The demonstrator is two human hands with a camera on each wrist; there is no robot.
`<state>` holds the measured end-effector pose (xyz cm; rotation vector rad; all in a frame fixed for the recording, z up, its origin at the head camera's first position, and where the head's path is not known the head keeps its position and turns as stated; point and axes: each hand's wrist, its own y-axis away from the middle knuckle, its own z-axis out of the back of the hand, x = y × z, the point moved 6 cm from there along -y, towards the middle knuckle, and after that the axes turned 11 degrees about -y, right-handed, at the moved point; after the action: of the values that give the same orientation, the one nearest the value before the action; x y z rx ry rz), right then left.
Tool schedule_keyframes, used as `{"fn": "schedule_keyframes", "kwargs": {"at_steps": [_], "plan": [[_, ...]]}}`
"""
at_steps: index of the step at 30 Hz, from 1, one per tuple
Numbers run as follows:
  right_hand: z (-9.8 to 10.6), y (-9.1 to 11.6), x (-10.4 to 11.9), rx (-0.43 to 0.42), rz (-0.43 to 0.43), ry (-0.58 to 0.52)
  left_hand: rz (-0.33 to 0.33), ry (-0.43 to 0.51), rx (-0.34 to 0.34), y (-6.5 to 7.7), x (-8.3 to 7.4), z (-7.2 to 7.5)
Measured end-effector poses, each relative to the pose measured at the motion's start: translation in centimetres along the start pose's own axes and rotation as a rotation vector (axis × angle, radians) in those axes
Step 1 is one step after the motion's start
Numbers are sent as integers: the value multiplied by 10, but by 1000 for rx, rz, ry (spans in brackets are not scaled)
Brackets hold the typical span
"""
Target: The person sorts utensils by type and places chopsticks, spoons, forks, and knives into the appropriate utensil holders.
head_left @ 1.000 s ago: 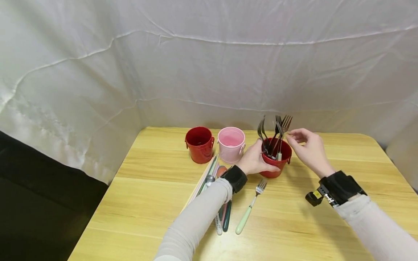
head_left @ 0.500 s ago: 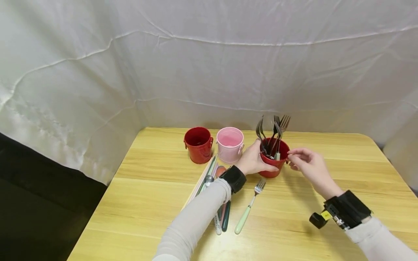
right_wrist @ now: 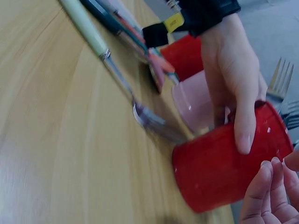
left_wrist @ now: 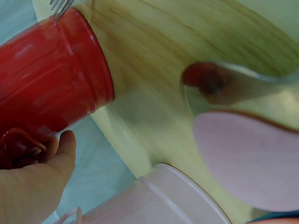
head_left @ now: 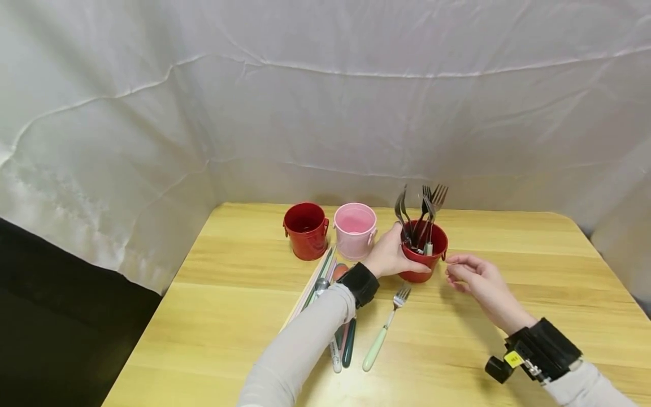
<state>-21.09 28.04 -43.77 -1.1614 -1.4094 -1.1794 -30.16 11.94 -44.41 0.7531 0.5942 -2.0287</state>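
My left hand [head_left: 391,255] grips the right-hand red bucket [head_left: 418,276] from its left side, the thumb across its front in the right wrist view. Several forks and spoons [head_left: 424,212] stand heads up inside that bucket, leaning various ways. Just right of it is my right hand [head_left: 480,282], fingers loosely bent with nothing visible between them; the fingertips [right_wrist: 265,170] lie close by the bucket's rim and small side handle. On the table in front of the bucket lies a fork with a pale green handle [head_left: 375,349].
A pink bucket [head_left: 354,243] and a second red bucket [head_left: 307,243] stand to the left on the wooden table [head_left: 218,316]. Chopsticks [head_left: 309,288], a spoon [head_left: 321,284] and dark-handled utensils [head_left: 348,343] lie partly under my left forearm. A pale cloth [head_left: 325,113] hangs behind the table.
My right hand has come down from beside the fork heads to the bucket's right side, past its handle. My left hand keeps its grip on the bucket. The view has tilted slightly.
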Motion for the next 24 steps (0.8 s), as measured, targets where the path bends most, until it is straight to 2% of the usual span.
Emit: {"fn": "schedule_keyframes", "kwargs": {"at_steps": [6, 14, 19, 24], "plan": [[4, 0, -10, 8, -53, -38, -20, 11, -14, 2, 5, 1], [2, 7, -17, 37, -113, -101, 1, -45, -17, 10, 0, 8], [-1, 11, -18, 51, -142, -74, 35, -167, -11, 22, -1, 14], [-4, 16, -18, 60, -160, -43, 28, -307, -55, 39, -5, 21]]}}
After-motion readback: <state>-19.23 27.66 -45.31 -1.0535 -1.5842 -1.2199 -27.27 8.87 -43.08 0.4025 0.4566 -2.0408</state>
